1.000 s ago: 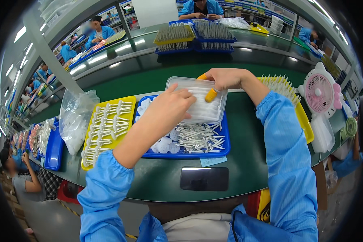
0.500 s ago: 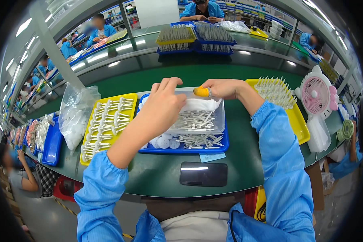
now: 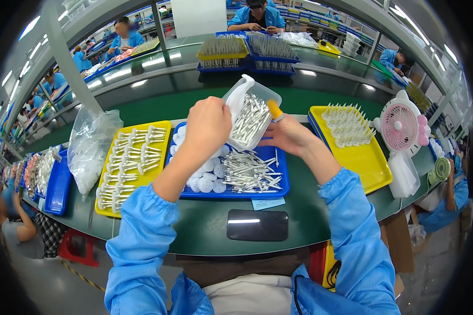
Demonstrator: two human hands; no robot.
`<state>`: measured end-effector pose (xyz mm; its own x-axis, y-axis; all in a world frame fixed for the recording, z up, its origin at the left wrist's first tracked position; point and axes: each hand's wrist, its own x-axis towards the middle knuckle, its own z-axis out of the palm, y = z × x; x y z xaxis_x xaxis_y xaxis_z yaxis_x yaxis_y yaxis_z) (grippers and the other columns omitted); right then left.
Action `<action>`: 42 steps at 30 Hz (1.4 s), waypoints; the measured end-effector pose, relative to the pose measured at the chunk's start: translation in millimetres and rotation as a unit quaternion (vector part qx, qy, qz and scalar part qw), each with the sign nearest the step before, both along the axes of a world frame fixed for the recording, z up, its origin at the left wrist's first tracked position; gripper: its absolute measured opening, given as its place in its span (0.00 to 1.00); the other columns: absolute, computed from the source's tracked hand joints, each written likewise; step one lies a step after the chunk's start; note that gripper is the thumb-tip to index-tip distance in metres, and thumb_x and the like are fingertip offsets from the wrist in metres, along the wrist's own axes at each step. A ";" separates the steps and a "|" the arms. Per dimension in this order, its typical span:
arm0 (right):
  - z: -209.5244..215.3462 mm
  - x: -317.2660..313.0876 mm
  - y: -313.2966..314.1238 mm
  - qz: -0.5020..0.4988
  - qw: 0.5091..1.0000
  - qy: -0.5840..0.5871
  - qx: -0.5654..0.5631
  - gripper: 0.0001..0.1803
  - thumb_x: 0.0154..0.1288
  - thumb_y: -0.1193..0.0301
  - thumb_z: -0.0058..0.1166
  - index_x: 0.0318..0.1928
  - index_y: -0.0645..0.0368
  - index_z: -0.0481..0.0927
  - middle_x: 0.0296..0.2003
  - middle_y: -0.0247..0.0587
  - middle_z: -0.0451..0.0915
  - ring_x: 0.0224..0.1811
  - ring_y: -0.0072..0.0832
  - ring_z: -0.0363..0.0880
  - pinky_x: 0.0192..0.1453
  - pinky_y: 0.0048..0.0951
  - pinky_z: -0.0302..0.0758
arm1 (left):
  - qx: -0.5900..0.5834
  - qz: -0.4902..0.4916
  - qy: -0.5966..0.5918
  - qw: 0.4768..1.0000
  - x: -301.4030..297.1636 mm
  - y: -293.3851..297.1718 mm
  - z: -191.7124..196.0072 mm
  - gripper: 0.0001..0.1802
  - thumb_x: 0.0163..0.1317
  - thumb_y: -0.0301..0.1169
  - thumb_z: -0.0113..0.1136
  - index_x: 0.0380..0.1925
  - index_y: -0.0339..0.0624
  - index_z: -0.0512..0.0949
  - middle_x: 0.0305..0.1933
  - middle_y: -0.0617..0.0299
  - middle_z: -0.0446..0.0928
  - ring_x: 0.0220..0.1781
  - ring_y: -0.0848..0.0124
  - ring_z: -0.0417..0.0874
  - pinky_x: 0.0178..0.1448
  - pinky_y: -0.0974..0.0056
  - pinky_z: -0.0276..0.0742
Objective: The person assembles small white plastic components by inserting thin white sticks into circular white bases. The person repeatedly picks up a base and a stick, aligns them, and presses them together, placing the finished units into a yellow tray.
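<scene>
A clear plastic box, partly filled with thin white and grey stick-like parts and a bunched white sheet, is held tilted above a blue tray. My left hand is closed at the box's left side. My right hand is at its right side, some fingers at the lower corner, and an orange-yellow cover sits on one finger. In the tray below lie a loose heap of similar sticks and several white round discs.
To the left, a yellow tray holds rows of sticks set in white holders, beside a clear bag. On the right are another yellow tray with upright sticks and a pink-white fan. A phone lies in front.
The clear box has been lifted from the blue tray and tilted, with both hands now on it. The stick heap beneath is more exposed, and the whole view has shifted slightly.
</scene>
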<state>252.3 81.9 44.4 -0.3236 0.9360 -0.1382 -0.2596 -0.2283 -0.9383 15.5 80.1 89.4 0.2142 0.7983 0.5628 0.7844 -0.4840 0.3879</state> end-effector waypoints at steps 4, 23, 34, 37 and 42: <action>3.3 9.3 23.0 0.011 0.999 0.049 -0.005 0.32 0.89 0.46 0.43 0.75 0.55 0.73 0.70 0.42 0.81 0.70 0.37 0.82 0.79 0.51 0.73 | -0.155 -0.043 -0.268 0.950 0.3 3.0 -2.3 0.16 0.74 0.34 0.61 0.35 0.30 0.88 0.35 0.44 0.89 0.40 0.54 0.92 0.49 0.52 0.84; 17.0 -36.5 12.8 -0.046 0.493 -0.675 0.547 0.42 0.57 0.63 0.76 0.71 0.66 0.78 0.53 0.50 0.77 0.57 0.47 0.77 0.63 0.46 0.76 | -0.324 -0.165 -0.597 0.715 -101.5 -61.2 -33.0 0.22 0.84 0.39 0.53 0.65 0.35 0.81 0.60 0.56 0.88 0.58 0.68 0.92 0.57 0.60 0.89; 35.7 -13.7 5.3 -0.289 0.580 -0.593 0.478 0.32 0.64 0.64 0.69 0.64 0.68 0.78 0.55 0.57 0.75 0.61 0.56 0.74 0.65 0.53 0.72 | -0.296 -0.194 -0.642 0.680 -95.7 -72.6 -36.1 0.23 0.85 0.41 0.51 0.68 0.38 0.78 0.64 0.57 0.86 0.61 0.67 0.90 0.63 0.58 0.87; 61.8 6.2 16.3 -0.184 0.950 -0.194 0.160 0.23 0.86 0.59 0.48 0.65 0.65 0.78 0.51 0.48 0.87 0.50 0.38 0.90 0.55 0.42 0.85 | -0.287 -0.226 -0.654 0.662 -102.6 -73.3 -40.1 0.23 0.85 0.41 0.51 0.68 0.37 0.78 0.64 0.57 0.86 0.62 0.67 0.90 0.64 0.58 0.87; 69.6 -1.3 -11.9 -0.136 0.973 -0.166 0.086 0.26 0.89 0.55 0.42 0.66 0.65 0.78 0.53 0.45 0.88 0.49 0.31 0.92 0.53 0.36 0.87 | -0.232 -0.186 -0.636 0.713 -91.8 -88.2 -29.2 0.18 0.84 0.37 0.55 0.62 0.35 0.80 0.59 0.58 0.87 0.58 0.70 0.90 0.60 0.61 0.88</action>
